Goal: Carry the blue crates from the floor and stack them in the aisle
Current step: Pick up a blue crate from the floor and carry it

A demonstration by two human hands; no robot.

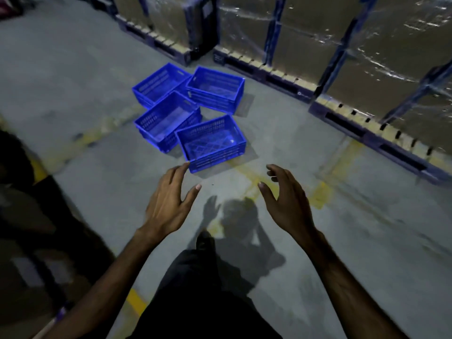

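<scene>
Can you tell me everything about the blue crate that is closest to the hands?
The nearest bright blue plastic crate is an open rectangular box, empty inside. Its walls have rows of slots, its bottom is a criss-cross lattice, and one short wall has a handle slot. It sits upright on the grey concrete floor, turned at an angle, on a faded yellow line. Its far corner looks to meet a neighbouring blue crate. The left hand reaches near its corner; whether they touch is unclear.

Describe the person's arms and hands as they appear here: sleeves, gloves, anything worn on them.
Both arms are bare as far up as the picture shows; no sleeve or cuff is visible. The left hand and right hand wear no gloves. No watch, band or ring shows on either wrist or on the fingers, though the light is dim. Below the arms the person wears dark clothing.
</scene>
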